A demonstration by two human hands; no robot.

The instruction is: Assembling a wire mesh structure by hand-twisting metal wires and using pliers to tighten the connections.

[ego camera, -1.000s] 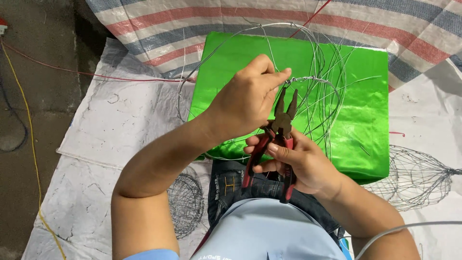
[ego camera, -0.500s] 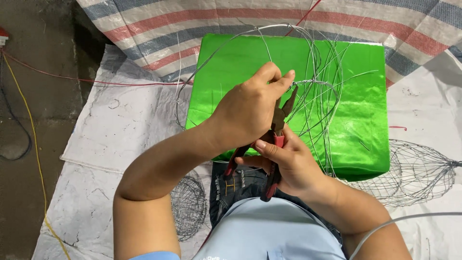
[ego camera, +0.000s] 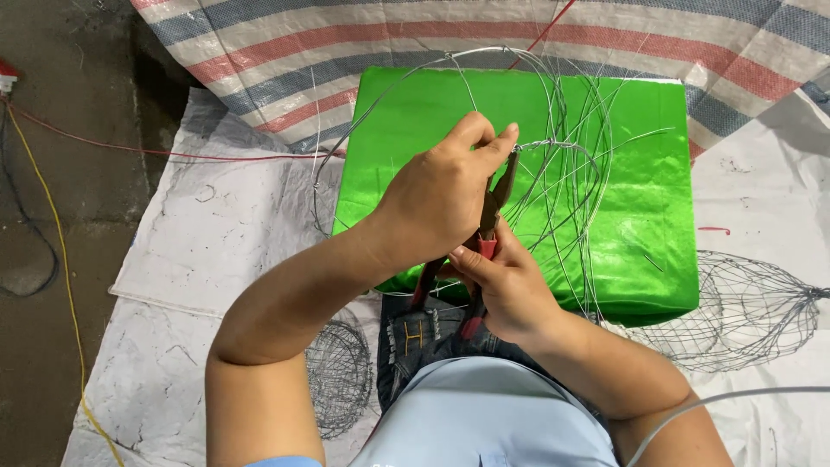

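At the centre of the frame the left hand (ego camera: pixel 437 203) pinches a twisted joint of the wire frame (ego camera: pixel 553 143) between thumb and forefinger, right where several thin silver strands meet. The wire frame spreads from that joint toward the upper middle and right of the frame, its loops arching over the green sheet (ego camera: pixel 640 225) and rising above both hands. Just below and slightly right of the left hand, the right hand (ego camera: pixel 510 290) is closed around the red handles of the pliers (ego camera: pixel 488 220); the dark nose of the pliers points up to the same joint, touching the wire beside the left fingertips. Whether the nose is biting the wire or only resting against it cannot be told. The two hands sit close together, the left partly covering the pliers.

A finished wire basket (ego camera: pixel 743 311) lies at the right edge on the white woven sack (ego camera: pixel 216 242), and another small wire basket (ego camera: pixel 337 376) lies at lower centre-left beside the person's knee. A striped tarp (ego camera: pixel 346 60) runs along the top, and a yellow cable (ego camera: pixel 52 225) trails down the left side over the bare floor (ego camera: pixel 60 112).
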